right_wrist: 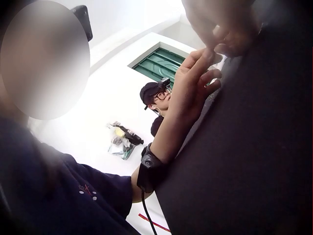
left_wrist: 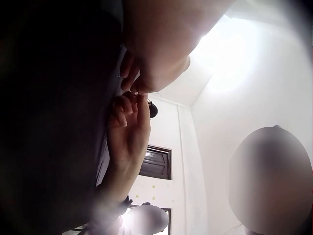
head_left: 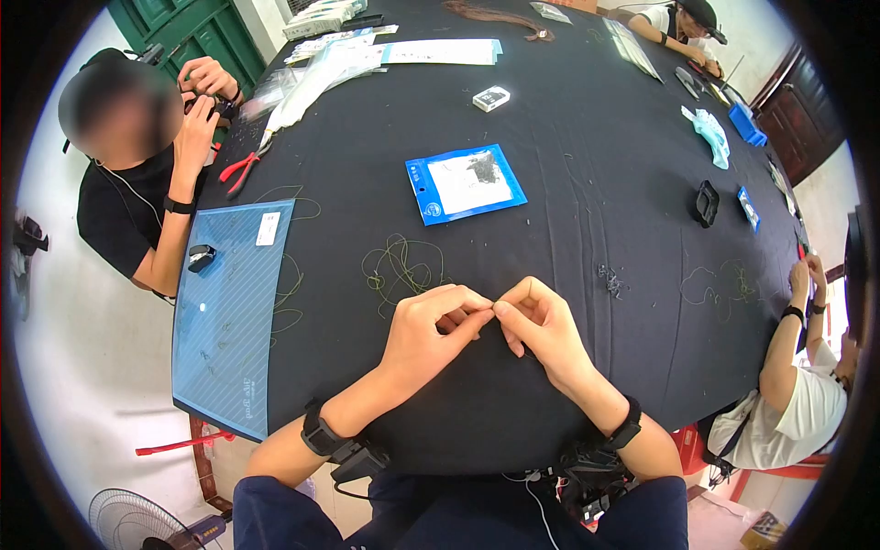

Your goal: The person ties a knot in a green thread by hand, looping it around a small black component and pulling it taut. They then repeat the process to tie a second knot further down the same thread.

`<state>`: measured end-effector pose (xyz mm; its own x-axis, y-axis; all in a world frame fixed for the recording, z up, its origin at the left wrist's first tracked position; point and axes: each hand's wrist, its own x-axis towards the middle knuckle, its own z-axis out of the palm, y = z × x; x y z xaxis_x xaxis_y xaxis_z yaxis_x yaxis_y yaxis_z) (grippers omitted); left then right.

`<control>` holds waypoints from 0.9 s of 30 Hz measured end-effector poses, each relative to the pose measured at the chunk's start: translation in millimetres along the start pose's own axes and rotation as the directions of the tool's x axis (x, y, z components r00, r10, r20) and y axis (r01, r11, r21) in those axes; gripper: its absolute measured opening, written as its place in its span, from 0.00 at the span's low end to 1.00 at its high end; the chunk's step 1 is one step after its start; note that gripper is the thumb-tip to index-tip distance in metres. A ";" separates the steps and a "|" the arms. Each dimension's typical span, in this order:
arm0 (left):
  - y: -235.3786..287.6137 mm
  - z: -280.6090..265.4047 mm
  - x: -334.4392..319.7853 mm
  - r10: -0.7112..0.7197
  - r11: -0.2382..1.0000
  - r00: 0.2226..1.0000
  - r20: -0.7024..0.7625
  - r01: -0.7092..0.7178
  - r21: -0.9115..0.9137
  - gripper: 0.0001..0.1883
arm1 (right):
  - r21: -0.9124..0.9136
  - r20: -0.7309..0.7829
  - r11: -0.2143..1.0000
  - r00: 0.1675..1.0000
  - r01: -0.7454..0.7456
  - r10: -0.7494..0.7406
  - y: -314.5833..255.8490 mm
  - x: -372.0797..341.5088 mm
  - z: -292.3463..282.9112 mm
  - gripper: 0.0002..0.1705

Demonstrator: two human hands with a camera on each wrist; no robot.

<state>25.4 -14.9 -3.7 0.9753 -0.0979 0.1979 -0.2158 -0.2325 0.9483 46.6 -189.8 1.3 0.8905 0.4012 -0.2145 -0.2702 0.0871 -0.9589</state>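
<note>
In the head view the left hand (head_left: pixel 429 332) and right hand (head_left: pixel 548 337) meet above the black cloth, thumb and forefinger of each pinched together. Between their fingertips is a tiny dark item (head_left: pixel 494 308), too small to identify. The wrist views show the same meeting of fingertips: the right hand (left_wrist: pixel 128 139) beyond the near left hand (left_wrist: pixel 159 46), and the left hand (right_wrist: pixel 188 90) reaching up to the near right hand (right_wrist: pixel 230 24). A loose tangle of green cord (head_left: pixel 401 271) lies just beyond the left hand.
A blue-edged packet (head_left: pixel 470 185) lies ahead, a small white box (head_left: pixel 491 99) farther off. At left are a blue translucent mat (head_left: pixel 225 321) and red-handled pliers (head_left: pixel 240 172). Dark scraps (head_left: pixel 610 280) and a black case (head_left: pixel 705 203) lie right. Other people sit around the table.
</note>
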 end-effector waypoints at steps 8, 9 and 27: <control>1.9 -3.0 -0.3 0.015 0.987 0.999 0.051 -0.023 0.158 0.04 | -0.388 0.025 0.862 0.939 0.325 -0.343 -5.6 -1.1 5.7 0.10; 1.9 -3.0 -0.8 0.029 0.982 0.997 0.066 -0.040 0.183 0.05 | -0.404 0.030 0.850 0.934 0.338 -0.357 -4.0 0.0 3.6 0.08; -0.4 -4.3 -1.8 0.005 0.997 0.999 0.037 -0.002 -0.082 0.02 | -0.154 0.035 0.967 0.980 0.201 -0.198 -2.7 -0.6 -5.3 0.07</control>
<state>23.9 -10.5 -3.3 0.9719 -0.1348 0.1930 -0.2127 -0.1519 0.9652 48.7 -195.1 3.0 0.9132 0.4072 -0.0136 -0.0260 0.0250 -0.9993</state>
